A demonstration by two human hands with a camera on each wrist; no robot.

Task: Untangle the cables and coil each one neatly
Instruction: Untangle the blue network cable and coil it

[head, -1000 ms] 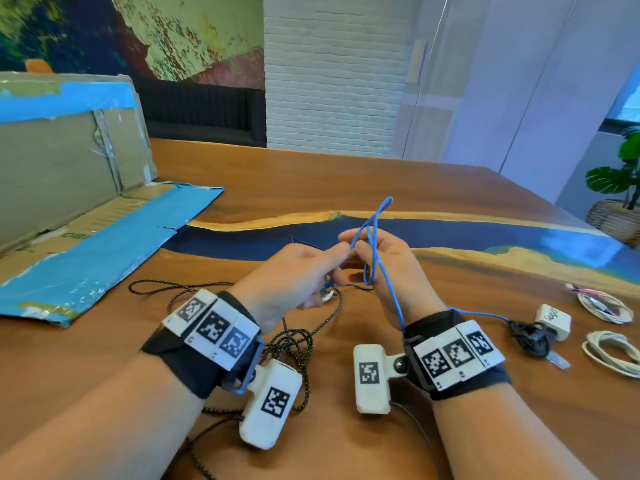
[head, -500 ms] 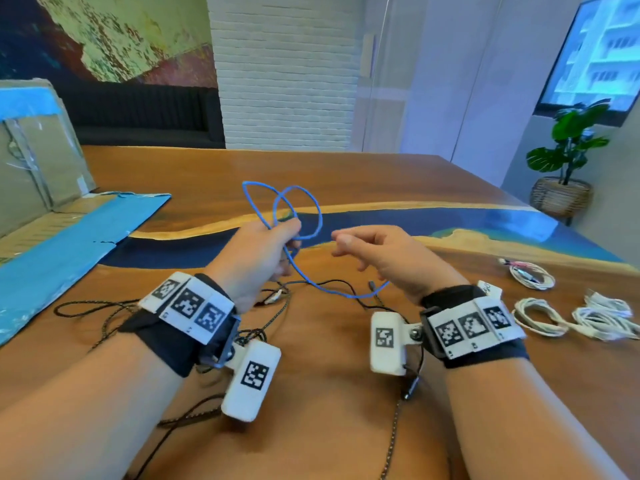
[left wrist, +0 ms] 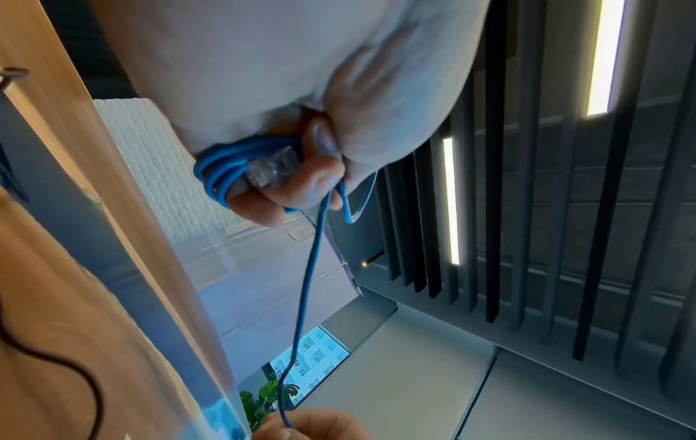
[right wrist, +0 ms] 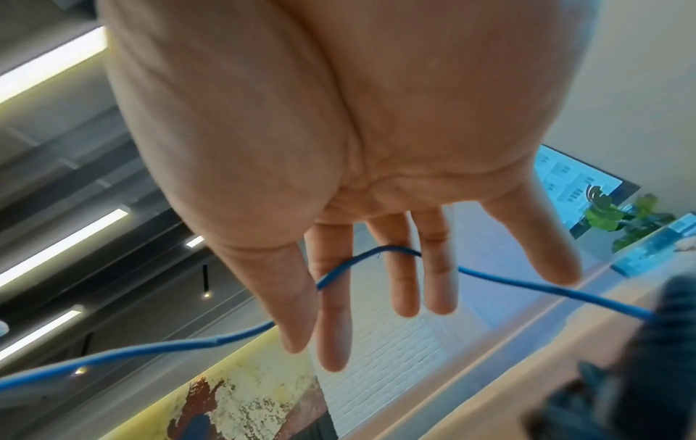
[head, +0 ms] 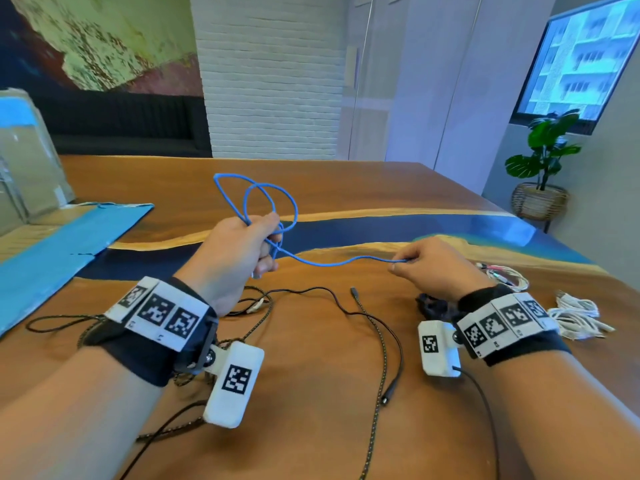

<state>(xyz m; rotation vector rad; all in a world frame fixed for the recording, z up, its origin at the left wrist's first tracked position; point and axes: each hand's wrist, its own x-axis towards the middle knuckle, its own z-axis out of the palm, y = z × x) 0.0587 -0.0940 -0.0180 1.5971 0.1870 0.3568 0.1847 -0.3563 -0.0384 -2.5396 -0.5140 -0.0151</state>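
While the left hand (head: 235, 251) grips loops of the blue cable (left wrist: 216, 166) above the table (head: 311, 393) (clear plug (left wrist: 273, 166) tucked in), the right hand (head: 433, 268), fingers nearly straight, pinches its strand; black cables (head: 383, 344) cross the wood between.

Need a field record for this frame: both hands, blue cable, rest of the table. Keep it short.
left hand: grips gathered loops of the blue cable; clear plug held against its fingers
right hand: holds the blue cable between thumb and fingers
blue cable: two loops stand above the left grip; one span sags between the hands, off the table
uncoiled: black cable and braided cable lying on the wooden table
coiled: white cables at the table's right side
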